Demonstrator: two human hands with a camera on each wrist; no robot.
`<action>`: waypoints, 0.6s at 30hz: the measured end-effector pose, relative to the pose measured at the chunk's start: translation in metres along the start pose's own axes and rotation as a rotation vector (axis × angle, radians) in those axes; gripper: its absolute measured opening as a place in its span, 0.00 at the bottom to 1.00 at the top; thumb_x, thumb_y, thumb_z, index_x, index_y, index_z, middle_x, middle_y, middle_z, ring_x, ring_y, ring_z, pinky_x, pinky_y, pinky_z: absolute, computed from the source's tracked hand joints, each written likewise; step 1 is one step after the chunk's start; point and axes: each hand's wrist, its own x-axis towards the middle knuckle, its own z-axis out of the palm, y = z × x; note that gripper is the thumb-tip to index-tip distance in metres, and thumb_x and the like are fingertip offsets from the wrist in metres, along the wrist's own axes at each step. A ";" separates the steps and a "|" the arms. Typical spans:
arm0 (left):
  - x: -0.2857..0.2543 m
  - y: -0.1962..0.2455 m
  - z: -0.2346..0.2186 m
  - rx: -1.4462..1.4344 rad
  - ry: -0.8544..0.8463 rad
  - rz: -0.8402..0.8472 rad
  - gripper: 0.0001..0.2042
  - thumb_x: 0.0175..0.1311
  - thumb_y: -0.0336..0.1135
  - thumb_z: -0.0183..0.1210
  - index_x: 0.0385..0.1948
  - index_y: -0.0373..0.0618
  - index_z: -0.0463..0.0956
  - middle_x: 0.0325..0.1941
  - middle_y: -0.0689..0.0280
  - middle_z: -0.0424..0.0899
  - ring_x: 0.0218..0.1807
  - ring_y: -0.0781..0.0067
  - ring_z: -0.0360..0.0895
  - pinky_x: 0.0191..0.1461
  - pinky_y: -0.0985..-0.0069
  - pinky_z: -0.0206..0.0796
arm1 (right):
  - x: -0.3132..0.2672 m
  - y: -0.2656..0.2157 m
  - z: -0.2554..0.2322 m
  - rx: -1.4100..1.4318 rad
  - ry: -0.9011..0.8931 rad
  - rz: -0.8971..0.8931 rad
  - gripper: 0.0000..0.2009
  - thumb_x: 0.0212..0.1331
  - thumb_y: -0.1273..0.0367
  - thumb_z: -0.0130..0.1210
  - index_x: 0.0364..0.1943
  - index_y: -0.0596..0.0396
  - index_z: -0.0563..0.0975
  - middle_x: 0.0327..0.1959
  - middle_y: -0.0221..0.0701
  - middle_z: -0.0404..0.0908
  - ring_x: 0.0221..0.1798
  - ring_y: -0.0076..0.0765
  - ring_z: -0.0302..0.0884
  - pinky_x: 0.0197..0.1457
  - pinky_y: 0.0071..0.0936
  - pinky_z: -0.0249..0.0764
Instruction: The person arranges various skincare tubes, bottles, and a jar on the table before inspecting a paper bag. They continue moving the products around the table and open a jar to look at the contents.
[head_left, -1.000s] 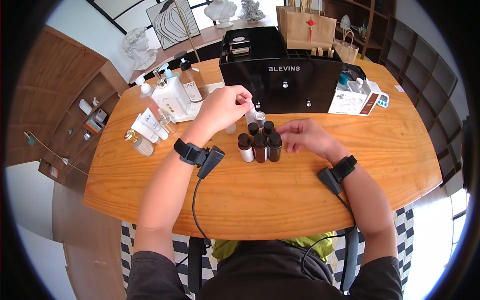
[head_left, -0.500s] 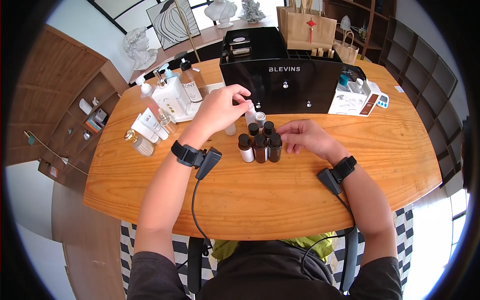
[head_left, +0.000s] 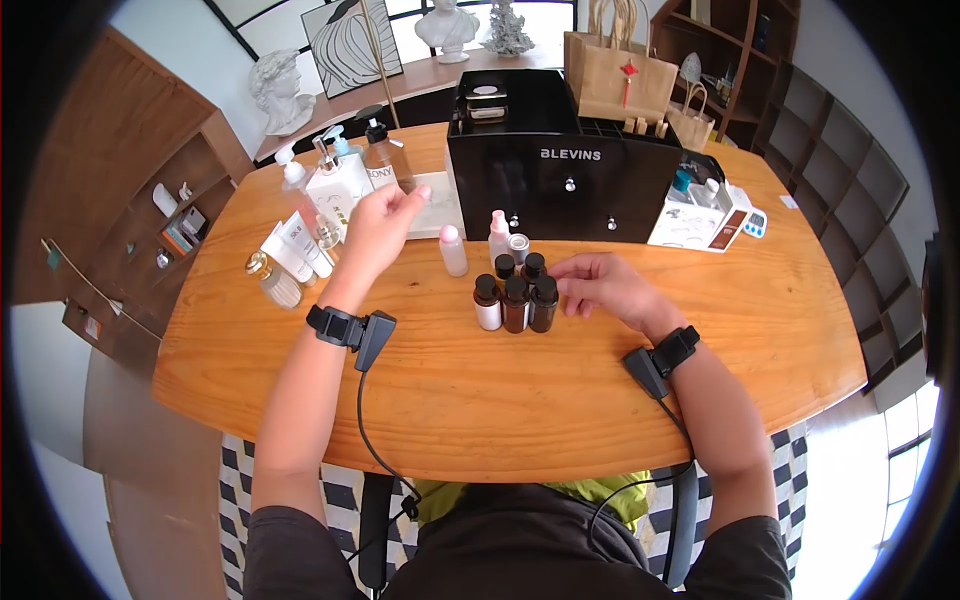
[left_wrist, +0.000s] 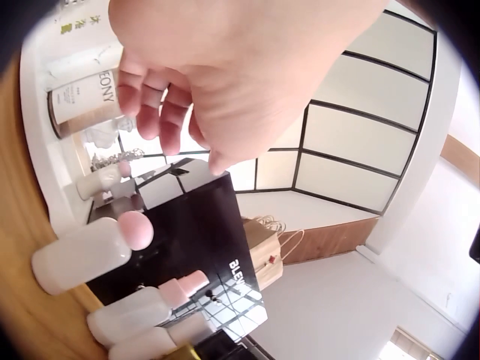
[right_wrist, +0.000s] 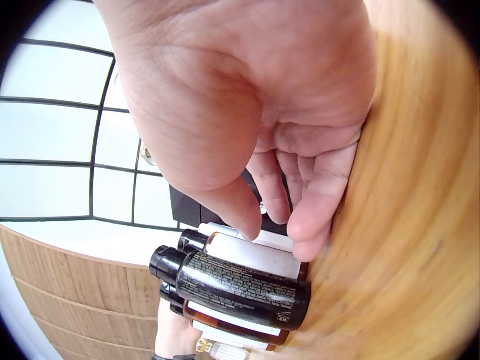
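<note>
My left hand (head_left: 378,232) hovers over the left part of the table, fingers loosely bent, holding nothing. In the left wrist view its palm side shows above a pink-capped frosted bottle (left_wrist: 82,255) and a pink-topped spray bottle (left_wrist: 139,311). Several dark brown bottles (head_left: 515,312) with black caps stand in a tight group at the table's middle. Just right of them my right hand (head_left: 612,290) rests low, its thumb and fingers slightly bent. The right wrist view puts its fingertips right at the nearest dark bottle (right_wrist: 244,289). Behind the group stands a silver-capped bottle (head_left: 518,246).
A black organizer box (head_left: 560,185) with drawers stands at the back. On the left are pump bottles on a white tray (head_left: 438,212), white tubes (head_left: 305,245) and a gold-capped bottle (head_left: 275,280). A white box (head_left: 690,222) and small timer (head_left: 755,222) sit back right.
My left hand has let go of the pink-topped spray bottle and moved left, away from it. The right hand stays beside the dark bottles. The head view has tilted slightly.
</note>
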 end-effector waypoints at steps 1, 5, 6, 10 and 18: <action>-0.002 -0.008 -0.003 0.029 -0.049 -0.028 0.24 0.77 0.53 0.64 0.28 0.40 0.77 0.24 0.68 0.78 0.29 0.78 0.71 0.35 0.72 0.66 | -0.001 0.000 0.001 -0.018 -0.004 0.000 0.17 0.75 0.69 0.62 0.62 0.62 0.82 0.44 0.30 0.88 0.39 0.24 0.87 0.40 0.22 0.80; 0.006 -0.024 -0.001 -0.030 0.001 -0.038 0.21 0.75 0.51 0.65 0.46 0.38 0.83 0.42 0.58 0.90 0.45 0.67 0.86 0.51 0.71 0.77 | 0.000 0.002 -0.001 0.026 -0.001 -0.019 0.18 0.73 0.67 0.65 0.61 0.65 0.82 0.43 0.31 0.89 0.38 0.23 0.87 0.40 0.21 0.80; 0.013 -0.027 0.000 -0.043 0.025 -0.046 0.21 0.75 0.51 0.65 0.46 0.38 0.83 0.42 0.58 0.90 0.45 0.67 0.86 0.51 0.71 0.77 | 0.001 0.003 -0.001 0.050 0.004 -0.012 0.18 0.74 0.67 0.64 0.60 0.64 0.82 0.43 0.31 0.89 0.38 0.23 0.87 0.40 0.21 0.80; 0.051 -0.028 0.011 -0.030 0.052 -0.001 0.24 0.70 0.47 0.70 0.57 0.36 0.80 0.52 0.55 0.89 0.54 0.63 0.87 0.60 0.70 0.78 | 0.004 0.000 -0.004 0.074 -0.018 0.046 0.17 0.75 0.69 0.62 0.61 0.64 0.81 0.43 0.33 0.89 0.37 0.23 0.87 0.40 0.20 0.81; 0.121 -0.041 0.058 0.108 -0.203 -0.170 0.34 0.62 0.39 0.69 0.69 0.31 0.72 0.64 0.39 0.84 0.68 0.45 0.83 0.69 0.62 0.74 | 0.005 -0.008 -0.007 0.116 -0.050 0.110 0.16 0.75 0.70 0.62 0.60 0.64 0.80 0.45 0.34 0.90 0.38 0.27 0.88 0.40 0.22 0.81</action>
